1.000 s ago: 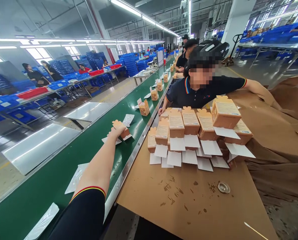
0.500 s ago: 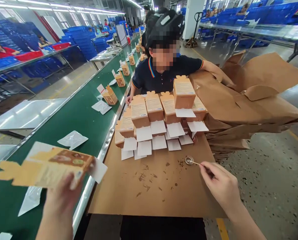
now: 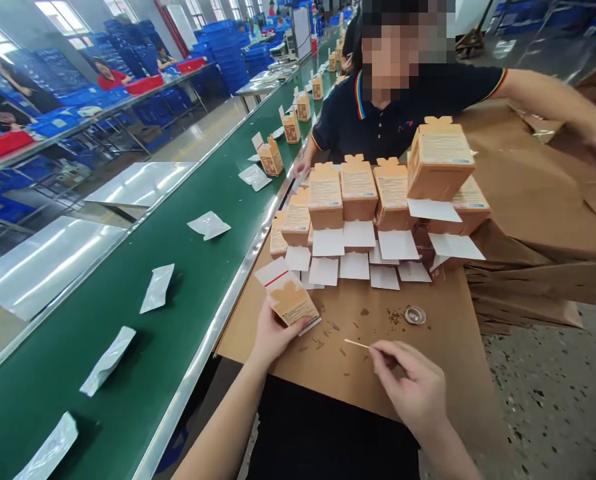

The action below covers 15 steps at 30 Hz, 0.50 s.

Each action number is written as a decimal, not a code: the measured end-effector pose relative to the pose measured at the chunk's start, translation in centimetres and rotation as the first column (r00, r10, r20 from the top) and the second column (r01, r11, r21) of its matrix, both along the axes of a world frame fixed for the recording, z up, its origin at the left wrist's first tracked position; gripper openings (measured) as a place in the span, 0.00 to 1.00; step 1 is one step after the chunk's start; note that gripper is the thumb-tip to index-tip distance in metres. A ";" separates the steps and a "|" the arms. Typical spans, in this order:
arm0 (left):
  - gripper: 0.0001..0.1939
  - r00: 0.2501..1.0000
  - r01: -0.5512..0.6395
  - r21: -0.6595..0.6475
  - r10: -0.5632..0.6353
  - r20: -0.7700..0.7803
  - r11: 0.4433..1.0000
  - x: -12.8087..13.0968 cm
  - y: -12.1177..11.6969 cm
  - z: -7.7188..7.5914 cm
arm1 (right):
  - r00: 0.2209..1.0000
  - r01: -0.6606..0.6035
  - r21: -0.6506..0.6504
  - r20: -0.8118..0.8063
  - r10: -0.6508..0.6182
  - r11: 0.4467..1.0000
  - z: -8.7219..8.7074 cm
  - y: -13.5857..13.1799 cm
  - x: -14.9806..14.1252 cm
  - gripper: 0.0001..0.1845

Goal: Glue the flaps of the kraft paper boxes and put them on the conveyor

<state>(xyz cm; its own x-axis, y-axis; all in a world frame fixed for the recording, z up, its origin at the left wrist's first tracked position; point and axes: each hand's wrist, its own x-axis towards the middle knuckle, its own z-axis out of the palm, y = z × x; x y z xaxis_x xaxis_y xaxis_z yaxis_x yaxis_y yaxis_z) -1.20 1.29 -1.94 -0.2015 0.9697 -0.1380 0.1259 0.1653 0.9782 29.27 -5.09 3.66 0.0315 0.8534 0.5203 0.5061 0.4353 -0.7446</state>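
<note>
My left hand [image 3: 272,331] grips a small tan carton [image 3: 291,301] with its white flap open, standing on the brown paper sheet [image 3: 378,363] in front of me. My right hand [image 3: 409,390] pinches a thin wooden stick [image 3: 357,344] that points left toward the carton. A small round metal dish [image 3: 415,315] sits on the paper just beyond the stick. Behind it a stack of several tan cartons [image 3: 358,193] with white flaps hanging open is piled up.
A green conveyor belt [image 3: 188,280] runs along my left, carrying clear plastic bags [image 3: 209,225] and upright cartons [image 3: 271,156]. A co-worker in a dark shirt [image 3: 398,113] sits behind the stack, arm stretched over crumpled brown paper [image 3: 543,207]. Blue crates [image 3: 228,50] fill the far side.
My left hand brought the carton from over the belt down onto the brown paper and stood it up. My right hand drew the stick back from the metal dish toward the carton.
</note>
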 end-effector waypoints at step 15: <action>0.41 0.989 -0.032 -0.058 0.040 0.145 0.998 0.2 1.2 3.3 | 0.989 -0.087 -0.020 0.120 0.089 0.996 -4.5 3.0 -8.2 0.17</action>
<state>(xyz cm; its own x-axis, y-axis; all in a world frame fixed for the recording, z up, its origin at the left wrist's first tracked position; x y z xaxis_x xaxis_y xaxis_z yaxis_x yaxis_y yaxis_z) -0.96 2.45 1.33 -0.2099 0.9523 -0.2214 -0.0245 0.2212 0.9749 21.09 -2.09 -0.85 -0.1063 0.8574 0.5035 0.5524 0.4720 -0.6871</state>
